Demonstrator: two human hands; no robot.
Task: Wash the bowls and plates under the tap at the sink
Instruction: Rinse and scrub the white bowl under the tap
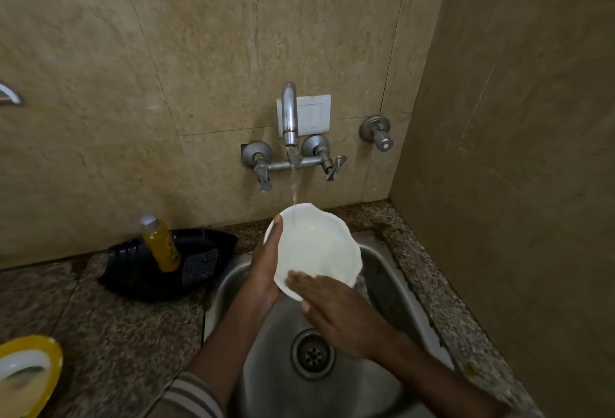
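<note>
Holding the white scalloped-rim bowl (316,248) tilted over the stainless steel sink (392,271), I catch the thin stream of water (294,184) from the chrome wall tap (289,115) just inside its far rim. My left hand (264,271) is clamped on the bowl's left edge, thumb stretched up along the rim and fingers, as far as I can judge, underneath, out of sight. My right hand (339,309) is flat and open, fingers together and blurred, laid across the near rim with the fingertips on the inner wall; it grips nothing. To do this step well, I think I should turn the bowl slowly with the left hand so the stream reaches every part of the inside, while the right palm rubs round the wall and into the scallops where residue would sit. The glaze is wet and likely slippery, so I want a firm pinch and the bowl low over the basin, above the round drain (312,354), not over the speckled granite worktop (109,334). The yellow bottle with a grey cap (161,244) stands near to the left, and a yellow-rimmed white plate (26,374) waits at the worktop's left edge, probably next.
</note>
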